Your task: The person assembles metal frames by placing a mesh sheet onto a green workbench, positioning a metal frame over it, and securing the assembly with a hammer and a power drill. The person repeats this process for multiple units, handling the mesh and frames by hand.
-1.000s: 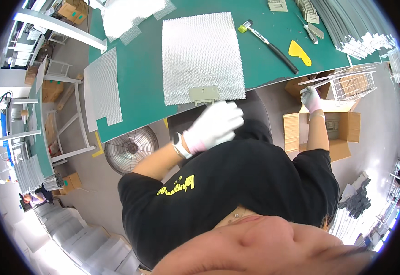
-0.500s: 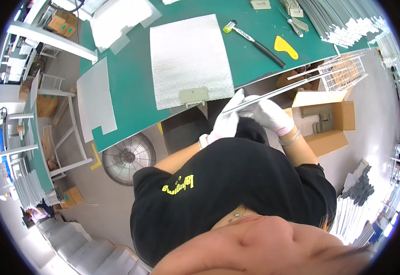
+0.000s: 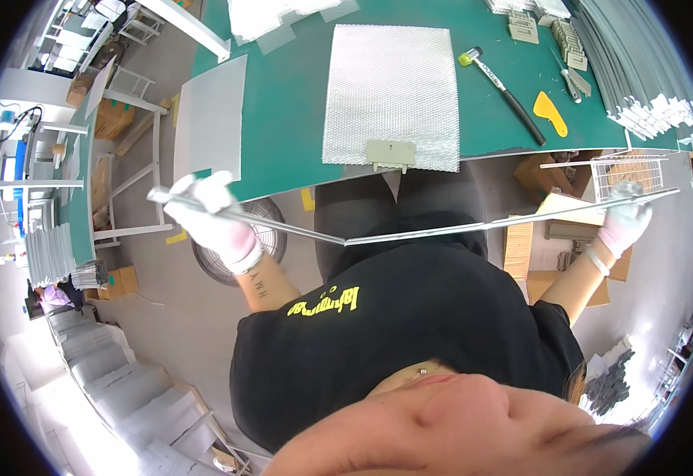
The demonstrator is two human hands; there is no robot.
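Both gloved hands hold a long, thin silvery metal strip [image 3: 418, 235] across the front of my body, below the table's front edge. It is angled at a joint left of its middle. My left hand [image 3: 213, 222] is closed around its left end, slightly blurred. Out to the right, my right hand [image 3: 625, 216] is closed near the other end. On the table ahead lies a white mesh sheet [image 3: 390, 87], with a beige plastic bracket [image 3: 391, 153] at its near edge.
On the green table [image 3: 283, 119] are a hammer [image 3: 513, 103], a yellow scraper [image 3: 550, 113], a screwdriver [image 3: 571, 86] and stacked grey strips [image 3: 640, 63]. A floor fan [image 3: 263, 247] stands under my left arm. An open cardboard box [image 3: 518, 250] and wire basket [image 3: 628, 174] are at right.
My hands have moved far apart, left hand to the left and right hand to the right. The strip now spreads out between them as an angled length. The table appears shifted rightward.
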